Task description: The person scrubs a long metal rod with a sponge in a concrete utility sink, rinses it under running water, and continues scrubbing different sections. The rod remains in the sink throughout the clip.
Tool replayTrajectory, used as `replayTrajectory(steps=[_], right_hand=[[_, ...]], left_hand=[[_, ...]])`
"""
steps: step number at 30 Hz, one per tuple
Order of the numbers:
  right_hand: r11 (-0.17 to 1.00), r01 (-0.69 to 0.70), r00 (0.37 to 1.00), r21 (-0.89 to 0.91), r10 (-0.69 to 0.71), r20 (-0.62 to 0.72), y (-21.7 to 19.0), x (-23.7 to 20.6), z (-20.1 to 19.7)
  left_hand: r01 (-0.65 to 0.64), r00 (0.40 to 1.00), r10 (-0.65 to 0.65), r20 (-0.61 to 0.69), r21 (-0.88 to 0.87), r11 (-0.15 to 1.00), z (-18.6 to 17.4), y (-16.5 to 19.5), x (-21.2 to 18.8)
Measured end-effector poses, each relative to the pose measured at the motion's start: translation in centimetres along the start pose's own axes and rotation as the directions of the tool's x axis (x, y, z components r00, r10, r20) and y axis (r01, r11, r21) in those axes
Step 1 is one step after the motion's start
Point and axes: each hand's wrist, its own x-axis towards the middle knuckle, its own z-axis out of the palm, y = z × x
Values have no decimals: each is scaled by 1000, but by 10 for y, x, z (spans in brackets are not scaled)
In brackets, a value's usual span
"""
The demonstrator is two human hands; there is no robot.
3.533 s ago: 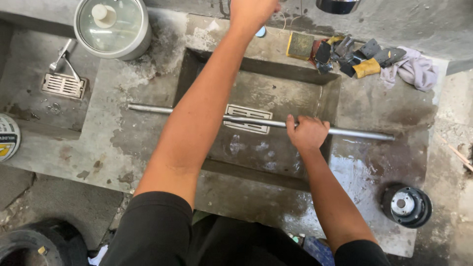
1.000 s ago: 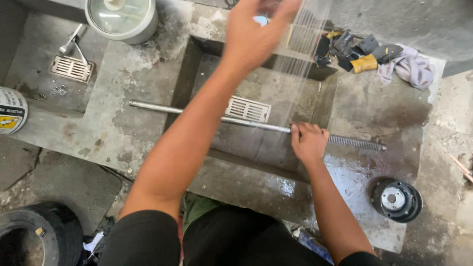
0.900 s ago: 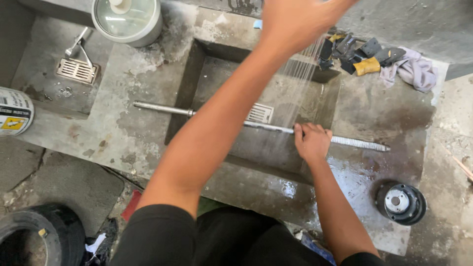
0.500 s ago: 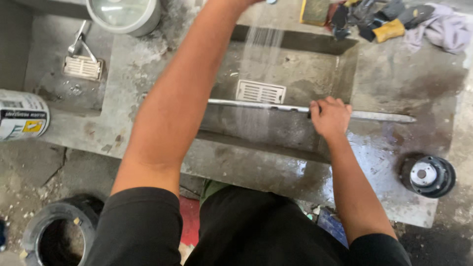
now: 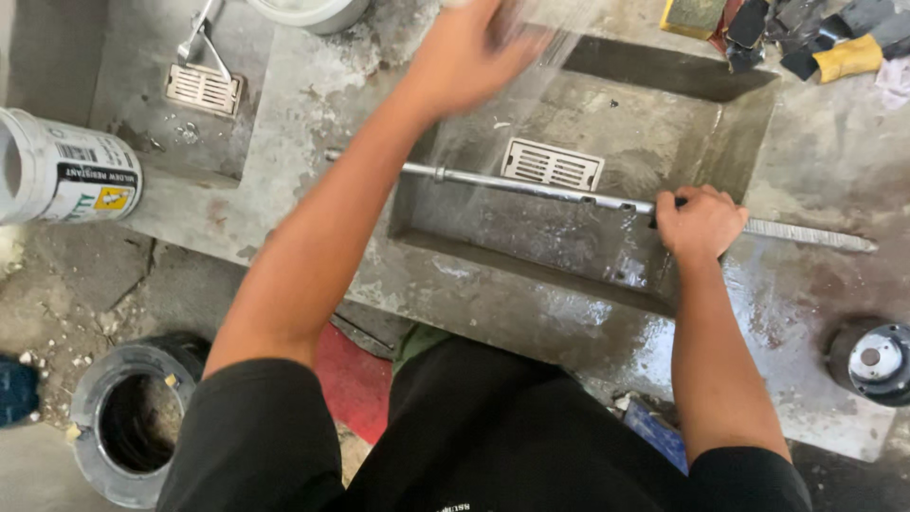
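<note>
A long thin metal rod (image 5: 531, 185) lies across a concrete sink basin (image 5: 730, 123), its threaded end resting on the wet ledge to the right. My right hand (image 5: 700, 220) grips the rod near the basin's right wall. My left hand (image 5: 479, 52) is raised over the basin's back left corner and is blurred. A spray of water falls from beside it onto the rod and the basin floor. What the left hand holds is hidden by the blur.
A slotted drain grate (image 5: 552, 164) sits in the basin, another grate (image 5: 202, 88) in the left recess. A white bucket (image 5: 66, 175) lies at left, a black ring (image 5: 128, 422) on the floor. A round metal part (image 5: 877, 360) stands at right. Gloves and rags (image 5: 844, 57) are at top right.
My left hand drew back from the far wall to above the basin, and water now sprays down. My right hand kept its grip on the rod. The view shifted.
</note>
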Motion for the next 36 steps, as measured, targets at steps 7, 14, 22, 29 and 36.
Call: replayTrajectory(steps=[7,14,22,29,36], right_hand=[[999,-9,1000,-34,9,-17,5,-2,5],[987,57,957,149,-12,-288,-1,3,3],[915,131,922,381,30,-387,-70,-9,-7],[724,346,932,596,-190,-310,-227,-23,-13],[648,422,904,634,-242,-354,-256,-28,2]], left_hand=[[132,937,-289,195,571,810,10,-103,-216],[104,975,-205,90,628,771,41,-105,-226],[42,980,-149,132,593,804,50,-118,-205],[-47,989,-34,143,526,849,66,-119,-187],[-136,990,105,94,438,888,71,-124,-190]])
